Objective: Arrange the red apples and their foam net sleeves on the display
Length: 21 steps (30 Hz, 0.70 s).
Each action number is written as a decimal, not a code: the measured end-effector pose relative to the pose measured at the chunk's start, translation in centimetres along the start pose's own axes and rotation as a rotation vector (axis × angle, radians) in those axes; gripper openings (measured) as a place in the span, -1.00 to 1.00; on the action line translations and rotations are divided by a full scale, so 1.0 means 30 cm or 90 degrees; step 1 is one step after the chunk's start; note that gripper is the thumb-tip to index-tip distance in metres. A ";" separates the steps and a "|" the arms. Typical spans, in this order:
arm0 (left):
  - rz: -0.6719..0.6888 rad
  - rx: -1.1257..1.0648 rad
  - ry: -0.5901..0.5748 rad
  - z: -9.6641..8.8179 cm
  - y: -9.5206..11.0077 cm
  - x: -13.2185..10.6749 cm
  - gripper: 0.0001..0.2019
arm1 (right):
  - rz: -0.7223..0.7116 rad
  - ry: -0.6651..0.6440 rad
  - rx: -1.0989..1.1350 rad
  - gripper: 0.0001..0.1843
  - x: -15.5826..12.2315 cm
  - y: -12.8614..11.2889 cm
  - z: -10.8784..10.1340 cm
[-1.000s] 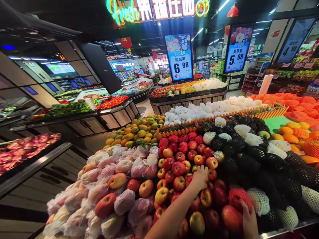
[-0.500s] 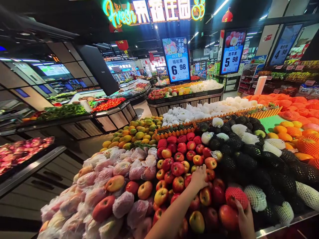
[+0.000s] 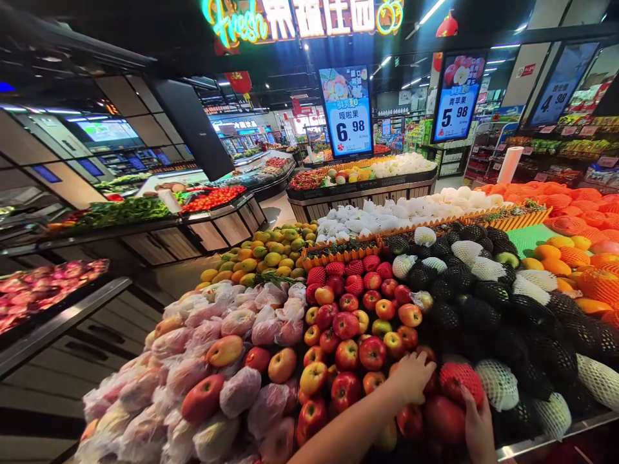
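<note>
My left hand [image 3: 416, 377] reaches over the red and yellow apples, its fingers apart and slightly bent against a dark red apple [image 3: 427, 354]. No lifted apple shows in it; its palm side is hidden. At the front right, my right hand [image 3: 478, 422] is closed against an apple in a red foam net [image 3: 461, 382], its fingers on the near side. A large bare red apple [image 3: 443, 419] lies just below the netted one. Loose apples [image 3: 347, 390] fill the display left of my hands.
Plastic-wrapped fruit [image 3: 240, 390] is heaped to the left. Dark fruit in black foam nets [image 3: 483, 319] lies to the right, with white-netted pieces [image 3: 497, 385] among it. Mangoes [image 3: 248, 265] and white-wrapped fruit [image 3: 358, 219] lie behind. A metal edge [image 3: 536, 440] borders the front right.
My left hand has moved right and toward me across the apples, close to the netted apple. My right hand stays at the netted apple. The view has shifted slightly.
</note>
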<state>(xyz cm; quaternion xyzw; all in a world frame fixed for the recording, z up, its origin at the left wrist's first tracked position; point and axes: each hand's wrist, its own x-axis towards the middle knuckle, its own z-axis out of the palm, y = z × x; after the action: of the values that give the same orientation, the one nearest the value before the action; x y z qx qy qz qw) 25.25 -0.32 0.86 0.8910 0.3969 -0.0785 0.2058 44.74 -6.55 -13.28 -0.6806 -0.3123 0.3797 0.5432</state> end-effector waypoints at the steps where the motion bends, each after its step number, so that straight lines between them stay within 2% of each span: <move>1: -0.004 0.001 -0.001 0.011 -0.005 0.008 -0.18 | 0.023 -0.001 0.027 -0.15 -0.007 -0.013 0.000; 3: -0.013 -0.040 0.023 0.020 -0.029 0.017 -0.20 | 0.058 -0.003 0.070 -0.12 -0.022 -0.040 0.000; 4: -0.019 -0.092 0.059 0.019 -0.046 0.017 -0.18 | 0.064 -0.006 0.073 -0.10 -0.028 -0.052 0.000; 8: -0.060 -0.442 0.347 -0.020 -0.150 -0.013 -0.14 | 0.068 -0.017 0.080 -0.05 -0.036 -0.065 0.005; 10: -0.090 -0.545 0.444 -0.050 -0.215 -0.041 -0.15 | 0.062 -0.012 0.080 -0.07 -0.030 -0.052 0.008; 12: -0.101 -0.581 0.464 -0.077 -0.272 -0.072 -0.19 | 0.055 -0.010 0.080 -0.10 -0.023 -0.034 0.011; 15: -0.107 -0.589 0.435 -0.099 -0.323 -0.111 -0.22 | 0.048 -0.014 0.077 -0.12 -0.016 -0.021 0.010; 18: -0.172 -0.541 0.405 -0.109 -0.335 -0.130 -0.22 | 0.042 -0.021 0.075 -0.14 -0.018 -0.037 0.011; 21: -0.275 -0.422 0.359 -0.125 -0.333 -0.130 -0.16 | 0.032 -0.016 0.053 -0.11 -0.026 -0.071 0.017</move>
<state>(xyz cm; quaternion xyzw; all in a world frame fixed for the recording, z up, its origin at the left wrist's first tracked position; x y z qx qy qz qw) 15.15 4.64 2.39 0.6613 0.6166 0.2558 0.3421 43.88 -6.50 -11.12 -0.6602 -0.2857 0.4144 0.5575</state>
